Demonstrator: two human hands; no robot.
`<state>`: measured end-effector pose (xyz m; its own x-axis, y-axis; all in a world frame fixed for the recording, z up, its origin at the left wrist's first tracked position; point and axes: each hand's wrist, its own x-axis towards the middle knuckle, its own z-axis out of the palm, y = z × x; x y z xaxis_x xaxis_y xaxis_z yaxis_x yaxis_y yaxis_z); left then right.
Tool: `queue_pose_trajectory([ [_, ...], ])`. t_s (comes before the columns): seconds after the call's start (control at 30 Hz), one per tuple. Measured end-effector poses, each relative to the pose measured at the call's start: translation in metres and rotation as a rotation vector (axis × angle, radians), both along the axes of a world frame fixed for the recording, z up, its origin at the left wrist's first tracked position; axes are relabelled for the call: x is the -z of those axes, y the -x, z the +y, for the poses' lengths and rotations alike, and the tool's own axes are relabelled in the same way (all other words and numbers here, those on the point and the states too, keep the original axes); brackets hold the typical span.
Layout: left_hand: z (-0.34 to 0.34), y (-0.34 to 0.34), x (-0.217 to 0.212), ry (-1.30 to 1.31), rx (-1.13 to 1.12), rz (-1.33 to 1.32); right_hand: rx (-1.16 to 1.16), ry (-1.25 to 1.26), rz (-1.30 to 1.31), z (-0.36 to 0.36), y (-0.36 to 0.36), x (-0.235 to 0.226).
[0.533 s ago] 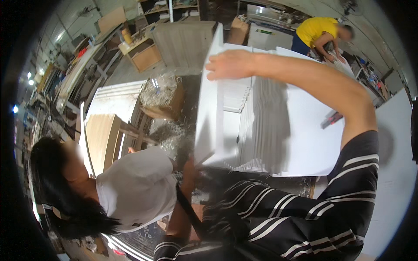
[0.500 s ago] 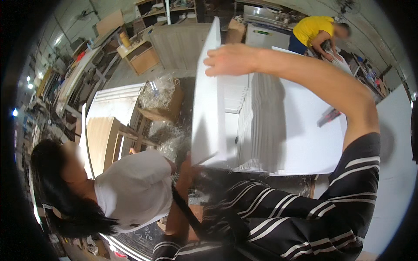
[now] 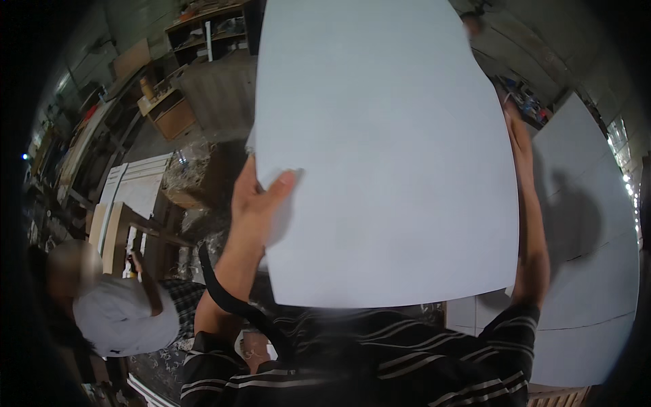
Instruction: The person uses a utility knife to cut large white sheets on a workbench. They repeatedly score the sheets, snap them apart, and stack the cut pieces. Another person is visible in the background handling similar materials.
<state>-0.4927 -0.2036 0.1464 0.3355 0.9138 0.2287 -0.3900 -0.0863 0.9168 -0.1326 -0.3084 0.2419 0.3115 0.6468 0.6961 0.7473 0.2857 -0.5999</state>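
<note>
While handling likely needs balance next, the left hand (image 3: 256,203) grips a flat white panel (image 3: 386,163) at nine o'clock; right hand (image 3: 518,132) at three, grip unclear.

white flat panel (image 3: 386,156) | plain, smooth face | held by left and right sides | broad face toward camera, mid-view

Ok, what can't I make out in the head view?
Head view:
Large flat white panel: far end cut off by the picture's upper edge.
Left hand: most fingers hidden behind the panel.
Right hand: grip partly hidden behind the panel.
Small red-and-blue clutter: too small and blurred.
</note>
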Motion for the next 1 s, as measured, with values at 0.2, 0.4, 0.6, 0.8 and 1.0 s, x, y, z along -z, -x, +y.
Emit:
queue_pose_trajectory([
  [0.2,-0.103,-0.155,0.017,-0.266,0.136,0.226,0.050,0.405,0.889,-0.177,-0.101,0.072],
  [0.4,-0.206,-0.244,0.074,-0.149,0.584,0.374,0.695,0.589,0.750,-0.285,-0.195,0.149],
  [0.6,-0.236,-0.248,0.134,0.184,0.895,0.603,0.561,0.647,0.787,-0.337,-0.229,0.188],
  [0.8,-0.217,-0.219,0.182,0.325,0.829,0.665,0.465,0.711,0.787,-0.285,-0.237,0.249],
  [1.0,-0.193,-0.167,0.259,-0.179,0.922,0.715,0.633,0.903,-0.157,-0.196,-0.232,0.238],
])
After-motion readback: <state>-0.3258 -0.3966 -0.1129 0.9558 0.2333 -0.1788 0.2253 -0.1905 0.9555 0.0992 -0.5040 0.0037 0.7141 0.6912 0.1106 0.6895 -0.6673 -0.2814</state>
